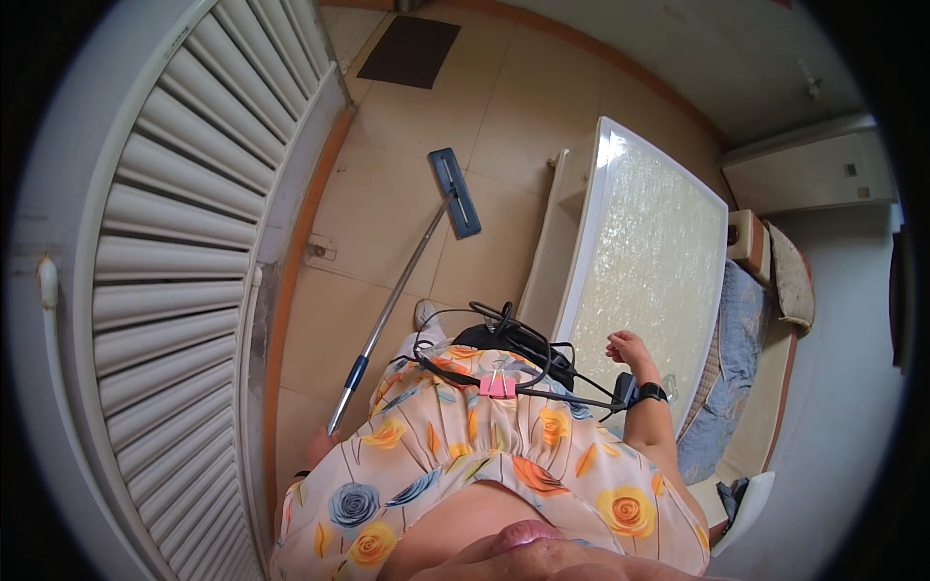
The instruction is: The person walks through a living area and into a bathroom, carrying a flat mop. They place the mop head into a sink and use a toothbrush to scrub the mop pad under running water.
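My left hand (320,447), partly hidden by my dress, grips the upper end of a metal pole (396,294) with a blue sleeve. It leads down to a blue rectangular flat mop head (455,194), which lies on the tiled floor. My right hand (626,348) is loosely curled, with nothing visible in it, above a glossy table top (647,240) with a white edge. A black band (651,392) and a dark device (625,390) sit at my right wrist. Black cables (548,348) cross my front, and a pink binder clip (498,386) sits on them.
A white louvred radiator or slatted panel (182,269) runs along the left wall. A dark mat (410,51) lies at the far end of the floor. Beyond the table on the right is a seat with a blue quilted cover (734,363) and a cushion (788,272).
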Demonstrator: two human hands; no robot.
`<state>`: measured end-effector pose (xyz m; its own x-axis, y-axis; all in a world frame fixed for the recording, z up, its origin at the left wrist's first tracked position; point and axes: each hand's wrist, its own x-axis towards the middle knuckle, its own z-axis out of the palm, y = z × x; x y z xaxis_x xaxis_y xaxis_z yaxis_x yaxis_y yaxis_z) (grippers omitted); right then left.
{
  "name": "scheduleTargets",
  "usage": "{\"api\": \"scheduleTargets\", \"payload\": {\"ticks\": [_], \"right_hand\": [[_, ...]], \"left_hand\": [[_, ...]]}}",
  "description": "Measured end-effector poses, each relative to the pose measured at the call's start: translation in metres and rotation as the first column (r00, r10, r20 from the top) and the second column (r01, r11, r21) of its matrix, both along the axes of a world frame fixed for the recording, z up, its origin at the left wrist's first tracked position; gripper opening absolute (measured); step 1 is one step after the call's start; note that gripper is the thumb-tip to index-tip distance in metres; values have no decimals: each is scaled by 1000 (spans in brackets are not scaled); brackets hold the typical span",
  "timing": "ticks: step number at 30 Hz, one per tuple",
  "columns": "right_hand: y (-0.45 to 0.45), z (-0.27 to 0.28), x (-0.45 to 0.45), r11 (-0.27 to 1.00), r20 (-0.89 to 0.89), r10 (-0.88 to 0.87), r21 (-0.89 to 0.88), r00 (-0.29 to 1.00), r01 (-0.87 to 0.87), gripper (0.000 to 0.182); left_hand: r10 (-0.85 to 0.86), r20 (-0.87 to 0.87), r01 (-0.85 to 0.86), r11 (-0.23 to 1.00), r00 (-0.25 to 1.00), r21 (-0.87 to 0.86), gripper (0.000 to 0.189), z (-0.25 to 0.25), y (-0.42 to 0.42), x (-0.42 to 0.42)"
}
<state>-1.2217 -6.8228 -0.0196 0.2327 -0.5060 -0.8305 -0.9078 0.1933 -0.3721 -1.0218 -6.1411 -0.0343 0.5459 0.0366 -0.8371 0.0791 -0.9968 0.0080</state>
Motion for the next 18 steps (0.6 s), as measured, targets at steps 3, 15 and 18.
{"api": "scheduleTargets", "payload": {"ticks": [3,15,18], "right_hand": [[-17,-1,38,998,-29,60,24,998,-59,21],[-164,-21,98,999,-142,28,-29,990,-32,21],[-226,-38,127,999,-113,49,3,992,-49,21]], "left_hand": [[35,15,-33,993,999,-113,39,3,-39,38],[-162,252,186,979,954,-76,29,-79,-362,300],[-136,284,152,988,949,-36,26,-57,-454,353]]}}
